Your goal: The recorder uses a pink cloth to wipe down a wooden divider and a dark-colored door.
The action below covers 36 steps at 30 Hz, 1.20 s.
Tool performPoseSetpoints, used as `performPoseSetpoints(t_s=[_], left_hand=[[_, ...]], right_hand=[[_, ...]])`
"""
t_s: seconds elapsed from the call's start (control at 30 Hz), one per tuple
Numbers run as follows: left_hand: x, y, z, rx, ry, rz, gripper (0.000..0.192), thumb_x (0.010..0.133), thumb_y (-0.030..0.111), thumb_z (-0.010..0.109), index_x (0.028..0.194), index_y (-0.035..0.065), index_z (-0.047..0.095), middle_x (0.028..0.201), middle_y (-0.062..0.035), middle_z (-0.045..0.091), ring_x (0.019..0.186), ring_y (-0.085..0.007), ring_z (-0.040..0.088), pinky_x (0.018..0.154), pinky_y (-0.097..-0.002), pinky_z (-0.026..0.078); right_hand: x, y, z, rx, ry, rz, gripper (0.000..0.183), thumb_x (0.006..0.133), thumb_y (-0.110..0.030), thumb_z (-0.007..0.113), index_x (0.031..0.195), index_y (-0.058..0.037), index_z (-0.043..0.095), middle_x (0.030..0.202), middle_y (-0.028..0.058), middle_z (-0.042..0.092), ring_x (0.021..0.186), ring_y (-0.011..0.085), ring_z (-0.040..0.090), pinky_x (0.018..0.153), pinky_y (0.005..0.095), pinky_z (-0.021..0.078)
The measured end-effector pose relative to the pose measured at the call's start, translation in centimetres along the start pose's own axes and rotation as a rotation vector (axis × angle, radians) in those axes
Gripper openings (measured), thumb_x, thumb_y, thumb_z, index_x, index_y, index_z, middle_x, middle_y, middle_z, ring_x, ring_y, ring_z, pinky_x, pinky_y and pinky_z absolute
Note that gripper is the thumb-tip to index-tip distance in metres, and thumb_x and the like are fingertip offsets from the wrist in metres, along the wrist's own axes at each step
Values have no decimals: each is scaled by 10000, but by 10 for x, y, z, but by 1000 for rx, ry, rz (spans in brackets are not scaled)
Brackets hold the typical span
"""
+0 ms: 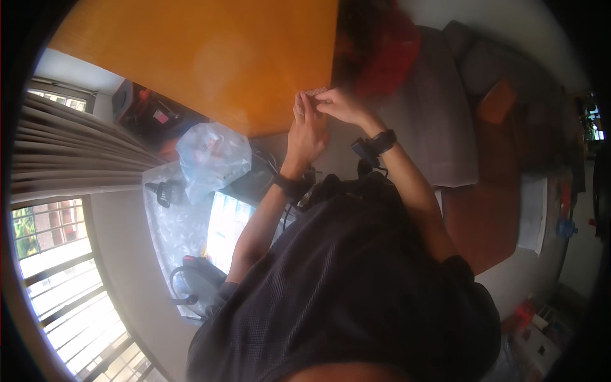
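Both of my hands meet over the near right corner of an orange-brown tabletop (229, 71). Between them is a small, pinkish-brown patterned piece (315, 91), perhaps cloth or knitted; blur hides exactly what it is. My left hand (308, 131) grips its left end, fingers pointing away from me and raised along it. From the right, my right hand (341, 106) pinches the other end between thumb and fingers. The fingers cover much of the piece. A dark band circles each wrist, and a small black device (366, 150) is attached at the right one.
A translucent plastic bag (215, 153) sits on a side table with a pale patterned cover (179, 229), near a black slotted object (163, 195). Right of the tabletop are a red object (389, 57) and a grey sofa cushion (444, 110). Curtains (71, 153) hang at left.
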State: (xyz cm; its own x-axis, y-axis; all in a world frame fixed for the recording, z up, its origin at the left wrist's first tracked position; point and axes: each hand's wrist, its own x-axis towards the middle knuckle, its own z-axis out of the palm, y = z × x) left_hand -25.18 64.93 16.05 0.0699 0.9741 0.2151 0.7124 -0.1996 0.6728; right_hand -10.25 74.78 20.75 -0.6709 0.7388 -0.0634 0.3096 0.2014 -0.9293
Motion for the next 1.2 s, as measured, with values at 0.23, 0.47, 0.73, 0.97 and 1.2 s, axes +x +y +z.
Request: performPoseSetpoints(t_s=[0.23, 0.47, 0.73, 0.97, 1.2], left_hand=[[-3, -14, 15, 237, 175, 110, 740, 859, 103, 588, 1505, -96, 289, 1488, -348, 394, 1307, -464, 497, 998, -453, 510], [-16, -41, 11, 497, 213, -26, 595, 933, 138, 528, 1461, -98, 391, 1476, -282, 464, 1312, -412, 505, 1099, -442, 422], [-19, -73, -26, 461, 281, -177, 585, 954, 268, 564, 1459, 3, 436, 1500, -223, 460, 1341, -364, 463, 1098, -427, 373], [-33, -93, -49, 365, 433, -320, 561, 982, 263, 559, 1488, 60, 425, 1498, -235, 455, 1370, -380, 435, 1111, -446, 355], [-42, -170, -17, 263, 555, -208, 562, 1001, 193, 565, 1496, -3, 386, 1468, -255, 477, 1321, -398, 486, 1108, -443, 373]], right_hand=[[13, 24, 37, -131, 259, -237, 268, 866, -149, 608, 1003, 64, 696, 962, 209, 736, 889, 328, 720, 781, 384, 539], [49, 46, 73, -20, 50, -84, 274, 882, -107, 547, 1035, 66, 695, 1089, 255, 701, 1001, 388, 694, 851, 413, 541], [70, -4, 136, -154, 265, -164, 364, 1015, -287, 534, 1186, 4, 670, 1203, 237, 668, 1131, 424, 625, 978, 430, 501], [101, -16, 173, -249, 54, -135, 436, 1045, -359, 479, 1242, -3, 635, 1181, 227, 685, 1098, 424, 640, 942, 438, 511], [128, 26, 222, -218, 33, -224, 421, 879, -162, 592, 1254, 21, 536, 1028, 295, 680, 947, 487, 650, 821, 513, 528]])
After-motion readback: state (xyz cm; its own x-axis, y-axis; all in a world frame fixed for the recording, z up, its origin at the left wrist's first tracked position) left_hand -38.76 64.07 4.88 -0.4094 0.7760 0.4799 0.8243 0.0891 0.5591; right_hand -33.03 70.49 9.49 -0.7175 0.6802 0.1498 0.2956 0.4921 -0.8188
